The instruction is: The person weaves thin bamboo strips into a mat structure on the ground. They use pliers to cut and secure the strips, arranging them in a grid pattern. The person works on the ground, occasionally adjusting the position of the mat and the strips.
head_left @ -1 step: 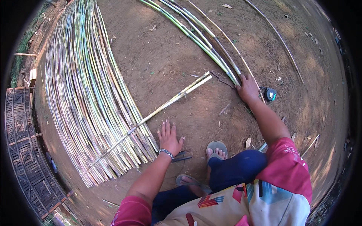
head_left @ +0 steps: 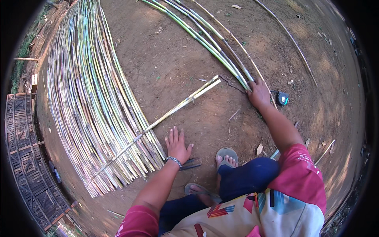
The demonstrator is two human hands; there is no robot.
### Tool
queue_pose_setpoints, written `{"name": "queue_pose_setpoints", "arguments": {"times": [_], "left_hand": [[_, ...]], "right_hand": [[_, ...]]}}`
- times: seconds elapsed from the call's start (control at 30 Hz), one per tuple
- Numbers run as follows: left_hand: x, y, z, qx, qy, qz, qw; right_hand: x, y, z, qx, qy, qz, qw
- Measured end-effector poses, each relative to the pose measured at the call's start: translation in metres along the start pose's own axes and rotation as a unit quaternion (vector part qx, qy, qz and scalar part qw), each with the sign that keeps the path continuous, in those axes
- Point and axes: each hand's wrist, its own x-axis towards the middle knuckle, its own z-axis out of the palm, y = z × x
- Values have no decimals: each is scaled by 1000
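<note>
My right hand [head_left: 259, 94] is closed around the near ends of a few long green and tan canes [head_left: 221, 49], which stretch away toward the top of the view. Its fingertips are partly hidden, so exactly which canes are gripped is hard to see. Over the bare soil, beside the cut ends of a wide row of canes [head_left: 98, 98], my left hand [head_left: 177, 145] has its fingers spread and holds nothing. A bracelet circles that wrist. Across the row lies a pair of pale canes [head_left: 173, 111], their ends pointing right toward my right hand.
Just right of my right hand sits a black and teal tape measure [head_left: 282, 98]. A single cane [head_left: 290, 37] lies farther right. Dark short sticks [head_left: 190, 166] rest near my sandalled feet [head_left: 227, 157]. A slatted bamboo platform [head_left: 31, 162] stands at the far left.
</note>
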Motion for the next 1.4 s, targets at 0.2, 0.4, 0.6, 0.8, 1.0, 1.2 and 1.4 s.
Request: {"name": "queue_pose_setpoints", "arguments": {"times": [0.2, 0.4, 0.6, 0.8, 1.0, 1.2, 1.4], "left_hand": [[-14, -3, 13, -9, -24, 17, 1000], [-24, -6, 20, -11, -48, 42, 998], [-18, 0, 18, -39, -61, 44, 996], [-18, 0, 17, -87, -74, 38, 993], [-23, -9, 27, -91, -85, 27, 992], [-26, -10, 36, -120, -90, 32, 988], [-21, 5, 12, -113, -103, 31, 988]], "right_hand": [[-20, 36, -3, -55, -124, 72, 988], [-30, 29, -15, -93, -192, 70, 975], [-33, 33, 0, -40, -176, 122, 976], [-47, 33, -1, 20, -203, 123, 971], [-63, 38, 16, 15, -165, 138, 976], [-19, -23, 5, 122, -100, 95, 983], [47, -26, 19, 112, -3, 46, 993]]}}
